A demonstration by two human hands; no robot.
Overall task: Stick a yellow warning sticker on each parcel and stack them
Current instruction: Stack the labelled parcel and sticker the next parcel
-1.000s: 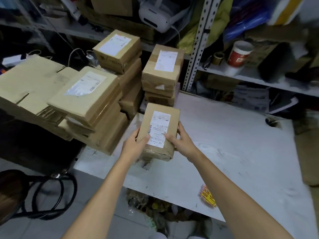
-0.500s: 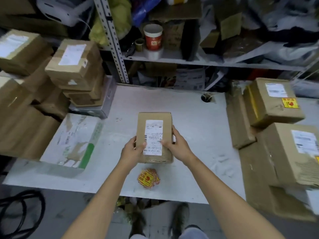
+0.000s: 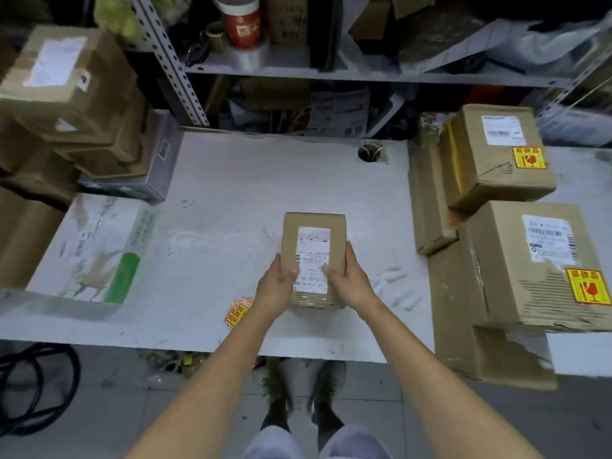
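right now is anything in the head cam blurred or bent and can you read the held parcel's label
Head view: dim bluish light, no glare; the held parcel is fairly sharp, its label print mostly unreadable; the brown boxes at far left are smeared; the wide lens splays the shelf uprights outward.

Bare forearms (image 3: 212, 385), pale shorts (image 3: 351, 442), dark shoes (image 3: 326, 392) (both rather blurred).

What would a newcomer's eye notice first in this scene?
A small parcel, gripped by the left hand and right hand at the middle of the white table. At the right, stacked parcels bear yellow warning stickers; loose stickers lie near the left wrist.
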